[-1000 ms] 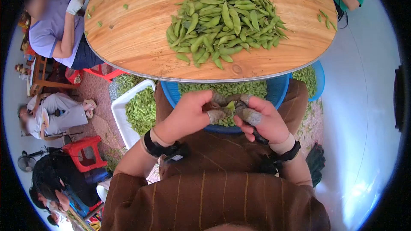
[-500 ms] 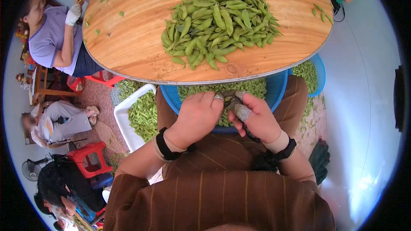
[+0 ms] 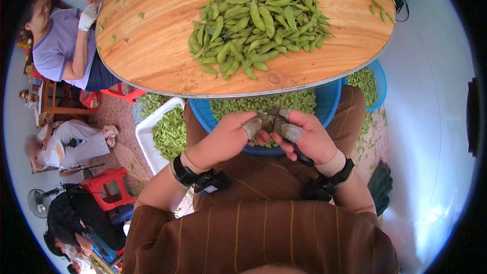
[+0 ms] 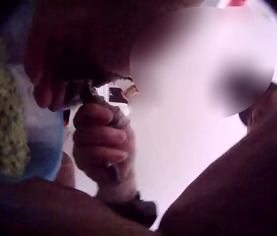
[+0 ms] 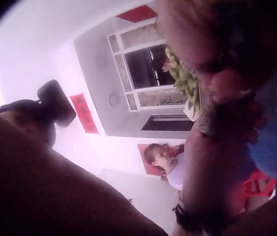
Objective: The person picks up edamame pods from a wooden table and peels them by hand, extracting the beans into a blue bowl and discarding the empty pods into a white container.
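My two hands meet just above a blue basin [image 3: 327, 102] of pale green pods on my lap. Grey tape wraps the fingertips of both. The left hand [image 3: 250, 128] pinches a small pod, which the fingers almost hide. The right hand [image 3: 287, 130] is curled, its taped thumb touching the left fingertips, and a dark tool handle [image 3: 305, 158] sticks out below its palm. In the left wrist view the right hand [image 4: 101, 142] is a closed fist beside the basin [image 4: 42, 142]. A pile of green pods [image 3: 253, 18] lies on the round wooden table [image 3: 152, 45] ahead.
A white tray [image 3: 144, 137] of pods stands by my left knee, and a second blue basin [image 3: 379, 83] to the right. People sit at the left, one in a lilac shirt [image 3: 56, 45]. Red stools [image 3: 104, 185] stand on the floor. The table edge overhangs the basin.
The left hand has rolled back, so its taped fingertips show again. Both hands stay together over the basin, and the pod seen a second ago is now mostly covered.
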### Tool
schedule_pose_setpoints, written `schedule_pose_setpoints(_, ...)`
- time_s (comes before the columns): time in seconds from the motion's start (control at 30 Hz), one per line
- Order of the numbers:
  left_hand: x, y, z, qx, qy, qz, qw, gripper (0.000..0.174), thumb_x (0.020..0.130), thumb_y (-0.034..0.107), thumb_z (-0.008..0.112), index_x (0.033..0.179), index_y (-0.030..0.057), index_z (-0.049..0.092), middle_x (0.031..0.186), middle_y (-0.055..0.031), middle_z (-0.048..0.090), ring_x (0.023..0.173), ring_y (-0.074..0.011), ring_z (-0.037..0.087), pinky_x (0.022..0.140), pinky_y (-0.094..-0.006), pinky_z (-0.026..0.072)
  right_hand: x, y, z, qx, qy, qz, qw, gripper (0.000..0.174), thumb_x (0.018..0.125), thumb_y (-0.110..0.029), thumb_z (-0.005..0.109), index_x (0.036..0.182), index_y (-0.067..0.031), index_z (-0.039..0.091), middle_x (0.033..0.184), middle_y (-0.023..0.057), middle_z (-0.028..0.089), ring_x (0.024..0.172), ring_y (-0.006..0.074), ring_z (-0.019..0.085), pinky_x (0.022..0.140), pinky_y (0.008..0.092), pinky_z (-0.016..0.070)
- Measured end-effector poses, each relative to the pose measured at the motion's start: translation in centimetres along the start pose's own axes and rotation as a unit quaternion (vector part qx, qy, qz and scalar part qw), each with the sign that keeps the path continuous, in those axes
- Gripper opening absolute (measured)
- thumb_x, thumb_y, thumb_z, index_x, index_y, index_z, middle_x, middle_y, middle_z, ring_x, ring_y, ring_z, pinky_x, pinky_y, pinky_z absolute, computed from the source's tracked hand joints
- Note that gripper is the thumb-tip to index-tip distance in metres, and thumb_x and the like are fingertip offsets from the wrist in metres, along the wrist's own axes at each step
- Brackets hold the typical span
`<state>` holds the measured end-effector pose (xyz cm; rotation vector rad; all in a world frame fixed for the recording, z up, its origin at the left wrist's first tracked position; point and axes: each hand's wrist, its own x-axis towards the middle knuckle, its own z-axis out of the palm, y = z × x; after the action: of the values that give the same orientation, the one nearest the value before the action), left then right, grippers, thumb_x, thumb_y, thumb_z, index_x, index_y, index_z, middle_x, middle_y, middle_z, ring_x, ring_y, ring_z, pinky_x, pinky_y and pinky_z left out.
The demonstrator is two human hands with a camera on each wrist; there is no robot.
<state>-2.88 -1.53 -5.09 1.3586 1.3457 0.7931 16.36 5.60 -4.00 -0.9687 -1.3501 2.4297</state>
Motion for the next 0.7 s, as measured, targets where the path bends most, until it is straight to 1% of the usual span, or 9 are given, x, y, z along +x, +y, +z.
schedule_pose_setpoints(0.03, -0.1, 0.3, -0.4, -0.253, -0.075, -0.12, 0.957, 0.023, 0.094, 0.019, 0.048, 0.098, -0.0017, 0.056, 0.087, -0.0147, 0.064, 0.074, -0.0216, 0.063, 0.061, -0.0293, 0.0482, -0.3, -0.2, -0.1, 0.0, -0.001, 0.001, 1.0, 0.014, 0.091, -0.012, 0.049, 0.099, -0.0041, 0.057, 0.074, 0.0001, 0.056, 0.054, 0.0055, 0.048, 0.041, 0.0199, 0.0406)
schedule_pose_setpoints(0.07, -0.3, 0.2, -0.7, -0.253, -0.074, -0.121, 0.957, 0.023, 0.094, 0.019, 0.048, 0.098, -0.0017, 0.056, 0.087, -0.0147, 0.064, 0.074, -0.0216, 0.063, 0.061, -0.0293, 0.0482, -0.6, -0.4, -0.2, 0.051, -0.017, 0.013, 0.998, 0.016, 0.091, -0.013, 0.049, 0.103, -0.0041, 0.057, 0.073, -0.0002, 0.055, 0.053, 0.0051, 0.048, 0.041, 0.0194, 0.04)
schedule_pose_setpoints(0.13, -0.6, 0.1, -1.1, -0.439, -0.121, -0.137, 0.879, 0.03, 0.097, 0.023, 0.043, 0.108, -0.0024, 0.055, 0.093, -0.0139, 0.066, 0.076, -0.0172, 0.064, 0.063, -0.0253, 0.0492, -0.8, -0.4, -0.3, 0.103, -0.031, 0.025, 0.994, 0.019, 0.092, -0.014, 0.049, 0.107, -0.0042, 0.057, 0.073, -0.0005, 0.055, 0.053, 0.0047, 0.047, 0.041, 0.0189, 0.0395)
schedule_pose_setpoints(0.2, -0.3, -0.5, -1.0, -0.425, -0.134, -0.137, 0.885, 0.029, 0.097, 0.02, 0.042, 0.11, -0.003, 0.054, 0.093, -0.0136, 0.065, 0.078, -0.0173, 0.064, 0.063, -0.024, 0.0494, -0.9, 0.0, -0.4, 0.131, -0.008, 0.034, 0.991, 0.026, 0.09, -0.013, 0.051, 0.114, -0.0034, 0.053, 0.073, 0.0003, 0.054, 0.05, 0.0045, 0.044, 0.039, 0.0189, 0.0369)
schedule_pose_setpoints(0.37, 0.1, -1.3, 0.0, -0.326, 0.048, -0.16, 0.931, 0.027, 0.096, 0.02, 0.047, 0.112, -0.0013, 0.053, 0.095, -0.0127, 0.065, 0.078, -0.0174, 0.063, 0.064, -0.0259, 0.0505, -1.0, 0.9, -1.1, 0.06, 0.044, 0.008, 0.997, 0.026, 0.092, -0.015, 0.048, 0.116, -0.0052, 0.053, 0.076, -0.0004, 0.055, 0.052, 0.0051, 0.046, 0.041, 0.0189, 0.0386)
schedule_pose_setpoints(0.5, 0.3, -0.4, 0.6, -0.385, 0.019, -0.177, 0.905, 0.027, 0.096, 0.021, 0.047, 0.111, -0.0004, 0.054, 0.094, -0.0102, 0.065, 0.078, -0.0157, 0.062, 0.063, -0.0247, 0.0497, -0.7, 1.2, -1.0, 0.05, 0.067, -0.036, 0.996, 0.026, 0.091, -0.014, 0.049, 0.115, -0.0041, 0.053, 0.073, -0.0001, 0.055, 0.05, 0.0049, 0.045, 0.04, 0.0186, 0.0381)
schedule_pose_setpoints(0.6, 0.5, -0.7, 0.8, -0.348, -0.005, -0.196, 0.917, 0.024, 0.095, 0.02, 0.047, 0.106, 0.0014, 0.057, 0.088, -0.0074, 0.065, 0.075, -0.0137, 0.061, 0.062, -0.0232, 0.0487, -0.3, 1.5, -1.0, -0.007, 0.079, -0.052, 0.996, 0.021, 0.092, -0.014, 0.049, 0.109, -0.0037, 0.054, 0.073, -0.0003, 0.055, 0.05, 0.005, 0.046, 0.041, 0.0187, 0.0391)
schedule_pose_setpoints(0.63, 0.4, -0.4, 0.7, -0.277, -0.02, -0.2, 0.94, 0.021, 0.095, 0.018, 0.046, 0.101, 0.0021, 0.059, 0.085, -0.0056, 0.064, 0.072, -0.0123, 0.06, 0.06, -0.0225, 0.0477, -0.2, 1.6, -1.1, -0.006, 0.08, -0.052, 0.995, 0.021, 0.092, -0.014, 0.049, 0.109, -0.0037, 0.054, 0.073, -0.0003, 0.055, 0.05, 0.005, 0.046, 0.041, 0.0187, 0.0391)
schedule_pose_setpoints(0.7, 0.3, -0.2, 0.8, -0.204, -0.036, -0.202, 0.957, 0.02, 0.095, 0.017, 0.046, 0.096, 0.0028, 0.06, 0.082, -0.0038, 0.064, 0.069, -0.011, 0.059, 0.058, -0.0218, 0.0468, -0.1, 1.8, -1.2, -0.021, 0.077, -0.079, 0.994, 0.023, 0.088, -0.004, 0.047, 0.111, -0.0039, 0.051, 0.075, 0.0003, 0.056, 0.053, 0.006, 0.048, 0.042, 0.0199, 0.0415)
